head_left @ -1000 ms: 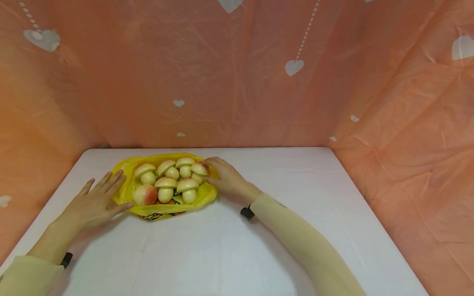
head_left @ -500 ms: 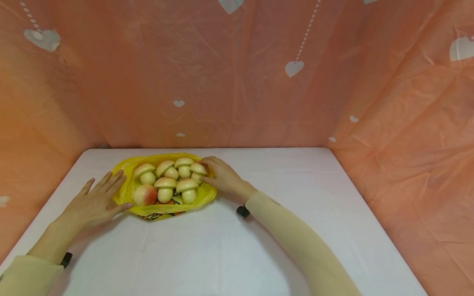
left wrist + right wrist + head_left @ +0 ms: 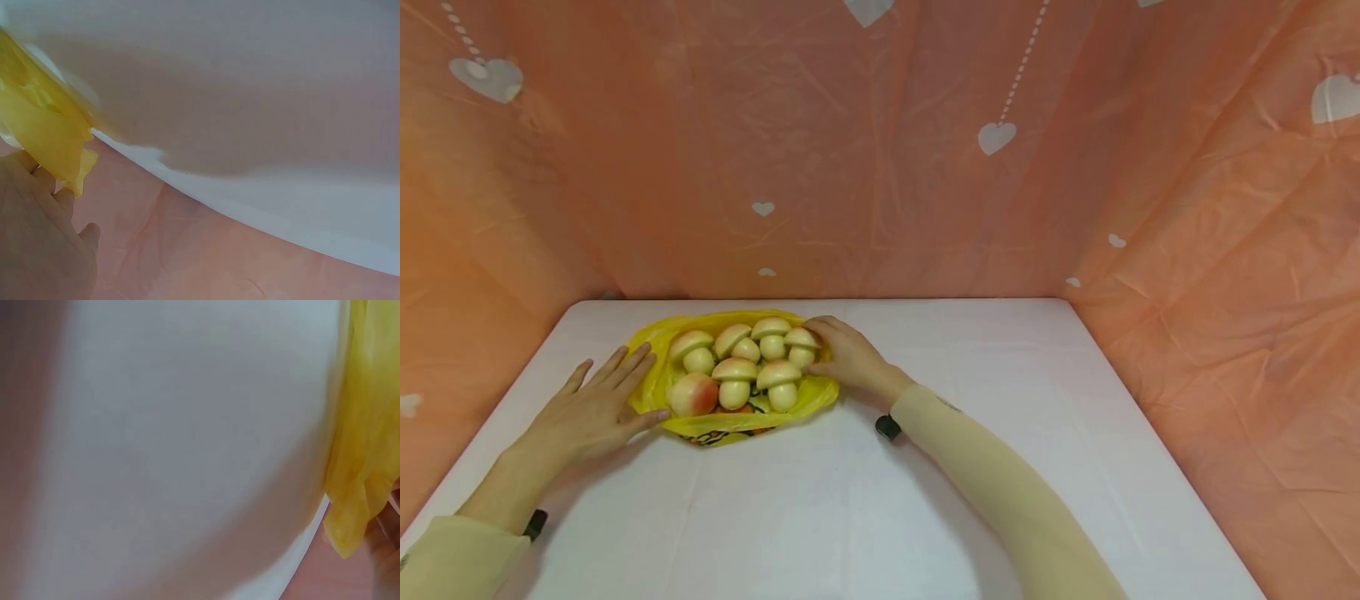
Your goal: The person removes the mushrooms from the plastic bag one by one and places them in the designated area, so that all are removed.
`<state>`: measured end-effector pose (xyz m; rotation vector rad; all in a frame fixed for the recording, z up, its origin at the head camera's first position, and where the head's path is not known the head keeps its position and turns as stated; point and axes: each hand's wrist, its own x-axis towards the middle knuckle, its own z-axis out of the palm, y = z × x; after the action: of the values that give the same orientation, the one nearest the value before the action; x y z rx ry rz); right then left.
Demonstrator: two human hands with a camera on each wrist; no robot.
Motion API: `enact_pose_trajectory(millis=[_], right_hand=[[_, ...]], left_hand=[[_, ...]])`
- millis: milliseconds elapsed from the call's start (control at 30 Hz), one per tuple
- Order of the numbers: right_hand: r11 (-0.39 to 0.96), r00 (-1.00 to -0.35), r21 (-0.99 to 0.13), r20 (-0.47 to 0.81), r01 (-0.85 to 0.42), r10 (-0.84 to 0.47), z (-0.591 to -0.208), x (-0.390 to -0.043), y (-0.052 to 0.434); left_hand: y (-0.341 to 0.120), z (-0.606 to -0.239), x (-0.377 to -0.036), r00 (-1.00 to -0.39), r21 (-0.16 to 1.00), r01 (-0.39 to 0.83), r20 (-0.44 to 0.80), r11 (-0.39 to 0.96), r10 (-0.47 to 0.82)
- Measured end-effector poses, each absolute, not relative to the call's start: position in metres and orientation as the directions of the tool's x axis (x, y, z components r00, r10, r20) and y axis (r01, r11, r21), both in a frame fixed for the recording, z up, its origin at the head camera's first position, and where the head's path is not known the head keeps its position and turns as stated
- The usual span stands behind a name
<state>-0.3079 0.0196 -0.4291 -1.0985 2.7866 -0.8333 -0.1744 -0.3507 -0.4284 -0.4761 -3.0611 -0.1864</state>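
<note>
A yellow plastic bag (image 3: 820,398) lies spread in the head view, its mouth rolled open around several toy mushrooms with pale stems and reddish caps. My left hand (image 3: 591,408) rests at the bag's left side, fingers straight and spread, thumb at the front rim. In the left wrist view its fingers (image 3: 45,179) touch the yellow film. At the bag's right end, my right hand (image 3: 857,358) grips the rightmost toy mushroom (image 3: 801,353), thumb by the stem and fingers behind the cap. One toy mushroom (image 3: 693,394) at the front left lies with its red cap showing.
The bag is on a white table (image 3: 850,517), near its far edge. An orange curtain (image 3: 880,167) with white hearts hangs behind and at both sides. A dark band (image 3: 888,427) circles the right wrist, and another dark band (image 3: 536,525) the left.
My right hand has moved slightly left onto the rightmost toy mushroom, which now stands more upright. The other toy mushrooms have shifted a little. My left hand has stayed in place.
</note>
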Motion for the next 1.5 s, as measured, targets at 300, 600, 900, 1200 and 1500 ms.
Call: enact_pose_trajectory(millis=[300, 600, 900, 1200, 1500], right_hand=[[0.622, -0.753, -0.472, 0.153, -0.625, -0.640, -0.428, -0.313, 0.017], [0.637, -0.774, -0.492, 0.132, -0.594, -0.619, -0.428, -0.314, 0.017], [0.646, -0.788, -0.507, 0.115, -0.570, -0.605, -0.428, -0.315, 0.016], [0.630, -0.791, -0.531, 0.135, -0.567, -0.597, -0.423, -0.314, 0.020], [0.597, -0.782, -0.551, 0.179, -0.583, -0.597, -0.409, -0.310, 0.027]], left_hand=[[-0.350, -0.429, -0.177, -0.952, 0.099, 0.303, 0.067, 0.948, 0.298], [-0.348, -0.427, -0.179, -0.953, 0.107, 0.303, 0.054, 0.947, 0.299], [-0.349, -0.428, -0.180, -0.954, 0.116, 0.301, 0.046, 0.946, 0.298], [-0.350, -0.429, -0.180, -0.955, 0.120, 0.297, 0.054, 0.947, 0.293], [-0.351, -0.432, -0.175, -0.954, 0.112, 0.298, 0.066, 0.948, 0.292]])
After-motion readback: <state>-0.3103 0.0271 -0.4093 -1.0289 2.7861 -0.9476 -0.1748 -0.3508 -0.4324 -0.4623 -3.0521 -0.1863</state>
